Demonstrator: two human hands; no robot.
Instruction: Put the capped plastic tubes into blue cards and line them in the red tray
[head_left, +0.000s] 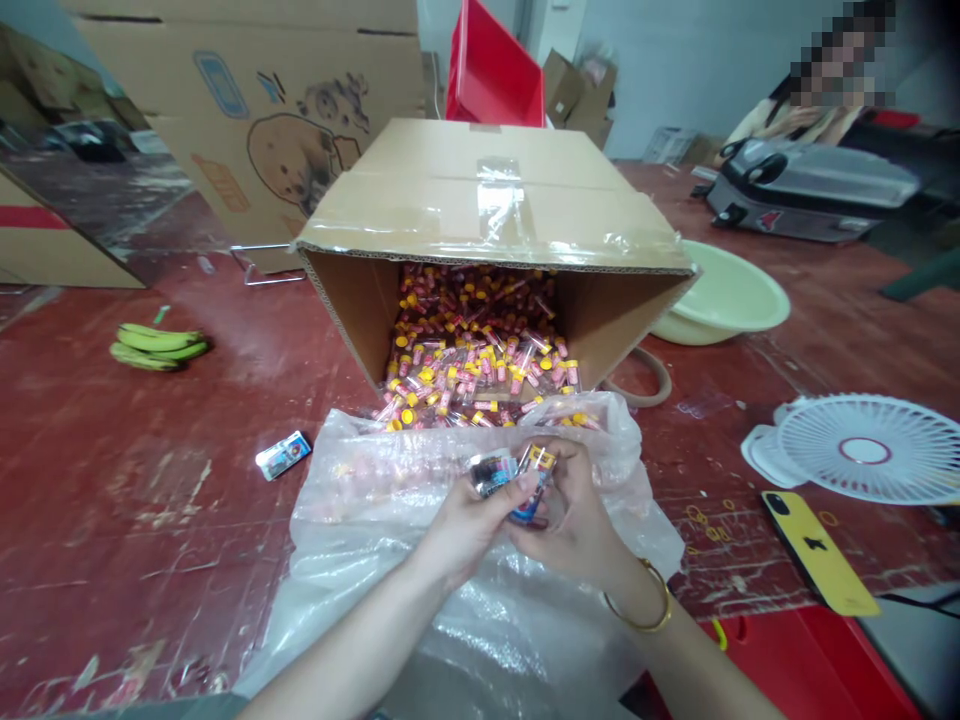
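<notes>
My left hand is closed at the middle of the view, its thumb pressed on a small blue-and-yellow printed packet. Wrapped round that same packet from the other side is my right hand, with a gold bangle on its wrist. A second small packet, dark with blue and white, sticks out by my left fingers. Both hands are over a translucent plastic sheet. Just beyond them a cardboard box lies on its side, its open mouth showing many small clear tubes with yellow caps and pink contents.
A similar packet and green bananas lie left on the red table. At right are a pale green basin, a white fan grille, a yellow phone and rubber bands. A person sits behind a grey case.
</notes>
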